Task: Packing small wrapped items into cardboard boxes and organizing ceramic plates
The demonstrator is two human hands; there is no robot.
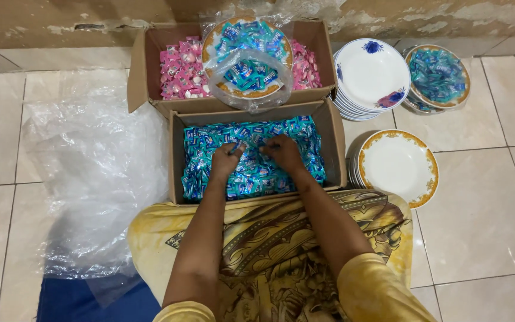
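Observation:
Both my hands are down in a cardboard box (pixel 336 136) full of small blue-and-teal wrapped candies (pixel 305 143). My left hand (pixel 226 161) is curled closed around a clutch of those candies near the box's middle. My right hand (pixel 282 152) sits just beside it, fingers bent into the same pile and gripping candies. Behind this box stands a second cardboard box (pixel 144 59) holding pink wrapped candies (pixel 180 68). On top of it rests a gold-rimmed plate (pixel 210 43) heaped with blue candies inside a clear plastic bag.
To the right stand a stack of white plates with blue flowers (pixel 369 71), a gold-rimmed plate of blue candies (pixel 438 76), and a stack of gold-rimmed white plates (pixel 397 166). Crumpled clear plastic sheeting (pixel 96 179) lies left on the tiled floor. My yellow-patterned lap (pixel 269 238) fills the foreground.

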